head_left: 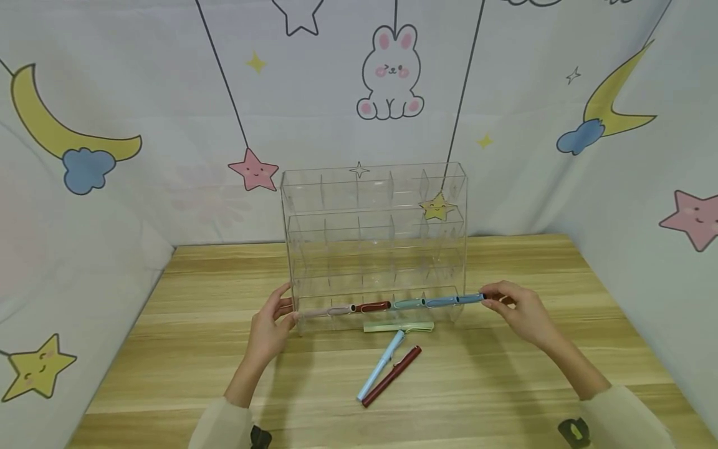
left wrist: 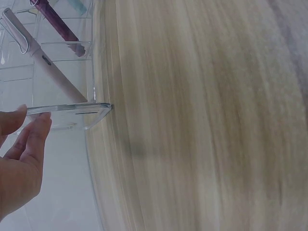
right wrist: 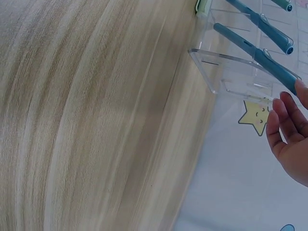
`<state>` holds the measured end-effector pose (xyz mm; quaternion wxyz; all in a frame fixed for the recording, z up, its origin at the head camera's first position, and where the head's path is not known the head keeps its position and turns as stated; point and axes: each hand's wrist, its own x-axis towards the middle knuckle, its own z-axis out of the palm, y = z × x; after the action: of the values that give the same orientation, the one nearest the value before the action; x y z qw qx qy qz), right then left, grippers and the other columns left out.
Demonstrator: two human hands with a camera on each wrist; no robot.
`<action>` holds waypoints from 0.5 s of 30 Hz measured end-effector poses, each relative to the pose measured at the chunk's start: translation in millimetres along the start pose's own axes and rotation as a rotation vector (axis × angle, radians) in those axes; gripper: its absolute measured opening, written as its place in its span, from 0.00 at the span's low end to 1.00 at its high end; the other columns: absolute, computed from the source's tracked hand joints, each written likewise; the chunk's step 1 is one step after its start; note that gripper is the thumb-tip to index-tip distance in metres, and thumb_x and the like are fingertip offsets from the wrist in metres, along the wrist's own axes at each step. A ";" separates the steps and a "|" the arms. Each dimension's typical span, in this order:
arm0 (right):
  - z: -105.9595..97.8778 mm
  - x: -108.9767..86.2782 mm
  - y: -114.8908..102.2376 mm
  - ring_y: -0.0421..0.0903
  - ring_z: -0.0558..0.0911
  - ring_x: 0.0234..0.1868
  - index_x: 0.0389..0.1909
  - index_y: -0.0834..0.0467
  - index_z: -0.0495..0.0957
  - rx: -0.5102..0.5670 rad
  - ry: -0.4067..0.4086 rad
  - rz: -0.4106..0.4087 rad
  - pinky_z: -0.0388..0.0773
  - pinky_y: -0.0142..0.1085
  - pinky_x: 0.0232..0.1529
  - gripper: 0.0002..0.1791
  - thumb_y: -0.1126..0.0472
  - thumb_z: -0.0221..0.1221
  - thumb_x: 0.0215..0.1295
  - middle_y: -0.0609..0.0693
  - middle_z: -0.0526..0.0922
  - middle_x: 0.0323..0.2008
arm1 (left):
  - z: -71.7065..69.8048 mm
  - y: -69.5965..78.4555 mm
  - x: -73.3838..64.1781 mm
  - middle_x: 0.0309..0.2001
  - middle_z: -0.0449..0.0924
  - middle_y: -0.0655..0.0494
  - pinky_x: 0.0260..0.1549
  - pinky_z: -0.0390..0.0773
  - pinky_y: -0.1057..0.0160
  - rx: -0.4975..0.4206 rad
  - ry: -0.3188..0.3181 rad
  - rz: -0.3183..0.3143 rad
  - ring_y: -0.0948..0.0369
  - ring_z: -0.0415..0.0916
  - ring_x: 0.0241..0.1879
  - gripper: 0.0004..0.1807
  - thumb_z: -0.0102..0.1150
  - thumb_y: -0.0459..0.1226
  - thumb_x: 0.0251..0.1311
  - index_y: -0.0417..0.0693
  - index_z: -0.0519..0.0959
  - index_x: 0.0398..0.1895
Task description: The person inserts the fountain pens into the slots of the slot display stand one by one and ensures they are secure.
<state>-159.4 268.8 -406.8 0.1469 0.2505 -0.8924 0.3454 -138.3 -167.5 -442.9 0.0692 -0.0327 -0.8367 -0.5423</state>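
Pens (head_left: 373, 307) with clips number eight: five in the bottom tier of one clear compartment rack (head_left: 376, 232), three on the wooden surface (head_left: 185, 349) before it. Along the tier, from the left, lean one pale pinkish pen (head_left: 339, 310), one dark red pen, one teal pen (head_left: 407, 304) and two blue ones. Before the rack lie one light green pen (head_left: 398, 327), close to its front, then one light blue pen (head_left: 381, 366) and one maroon pen (head_left: 391, 376) side by side, slanting.

Two hands are at work. The right hand (head_left: 518, 312) has its thumb and fingers pinching the upper end of the rightmost blue pen (head_left: 471, 299), which slants out past the rack's side panel. The left hand (head_left: 273, 324) touches the opposite side panel, fingers bent; whether they clamp it or merely rest there, I cannot tell.

The thumb covers the tip of the pinched pen, and the right wrist view cuts that hand off at its edge. Clear walls overlap, so the tiers are hard to count. Two sleeves (head_left: 622, 415) run out of the head view's bottom.
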 end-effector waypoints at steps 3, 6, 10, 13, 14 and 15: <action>-0.7 -0.8 0.7 0.34 0.74 0.29 0.38 0.65 0.79 0.000 -0.002 0.010 0.77 0.28 0.27 0.12 0.76 0.61 0.51 0.47 0.79 0.28 | 0.0 0.3 0.0 0.48 0.74 0.33 0.39 0.80 0.62 0.001 0.001 0.002 0.43 0.74 0.48 0.32 0.56 0.21 0.54 0.39 0.61 0.63; -1.6 -3.2 1.7 0.34 0.74 0.29 0.40 0.65 0.79 0.010 -0.010 0.046 0.77 0.28 0.27 0.13 0.75 0.61 0.52 0.47 0.79 0.28 | 0.1 1.1 0.0 0.48 0.74 0.34 0.39 0.80 0.62 0.004 -0.001 0.000 0.43 0.74 0.48 0.32 0.56 0.21 0.54 0.39 0.61 0.63; -1.2 -10.1 3.1 0.35 0.75 0.30 0.42 0.66 0.78 0.026 -0.039 0.116 0.77 0.28 0.28 0.12 0.72 0.61 0.55 0.47 0.79 0.29 | 0.3 1.7 0.0 0.48 0.74 0.34 0.39 0.80 0.62 0.002 -0.003 -0.007 0.43 0.74 0.48 0.32 0.56 0.21 0.54 0.39 0.61 0.64; 3.7 -17.6 5.1 0.35 0.75 0.30 0.41 0.66 0.78 0.044 -0.066 0.168 0.77 0.29 0.29 0.11 0.69 0.61 0.56 0.46 0.79 0.29 | 0.4 1.7 0.0 0.48 0.74 0.34 0.39 0.80 0.62 -0.003 0.001 -0.015 0.43 0.74 0.48 0.32 0.56 0.21 0.54 0.40 0.61 0.64; 6.8 -20.2 5.9 0.35 0.75 0.30 0.40 0.65 0.78 0.055 -0.076 0.182 0.77 0.29 0.30 0.10 0.69 0.61 0.56 0.47 0.79 0.29 | 0.4 1.7 0.0 0.48 0.74 0.34 0.39 0.80 0.62 -0.004 0.001 -0.017 0.43 0.74 0.48 0.32 0.56 0.21 0.54 0.40 0.61 0.64; 10.6 -22.9 6.9 0.35 0.75 0.30 0.40 0.66 0.78 0.067 -0.088 0.189 0.77 0.29 0.30 0.10 0.69 0.61 0.56 0.47 0.79 0.30 | 0.4 1.7 0.0 0.48 0.74 0.34 0.40 0.80 0.62 -0.006 0.002 -0.018 0.43 0.74 0.48 0.32 0.56 0.21 0.54 0.40 0.61 0.64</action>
<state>-145.0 273.8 -428.1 0.0657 0.1848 -0.9056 0.3760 -138.1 -166.5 -441.5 0.0651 -0.0250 -0.8353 -0.5454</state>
